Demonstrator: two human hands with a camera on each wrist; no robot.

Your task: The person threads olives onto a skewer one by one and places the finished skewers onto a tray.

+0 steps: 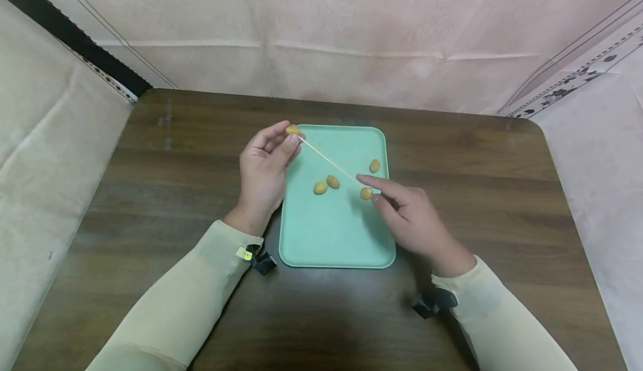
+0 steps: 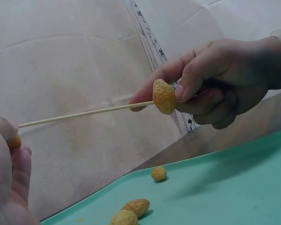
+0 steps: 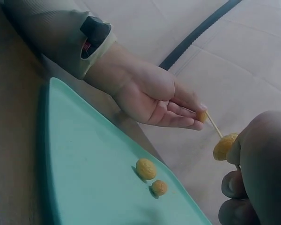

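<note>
A thin wooden skewer (image 1: pixel 329 160) slants between my two hands above a green tray (image 1: pixel 331 237). My left hand (image 1: pixel 265 167) pinches a small wrinkled golden potato (image 1: pixel 293 130) at the skewer's upper left end, thumb against it. At the other end sits a second small potato (image 2: pixel 164 96) on the skewer. My right hand (image 1: pixel 409 215) holds this one, the thumb against its outer side and the index finger reaching past it beside the stick. Whether the skewer's tip comes out beyond the left potato is hidden by the fingers.
On the tray lie two loose small potatoes (image 1: pixel 320 187) close together near the middle, and another potato (image 1: pixel 374 165) by the right rim. Brown wooden table (image 1: pixel 201 153) surrounds the tray. Pale cloth (image 1: pixel 321 36) hangs behind and at both sides.
</note>
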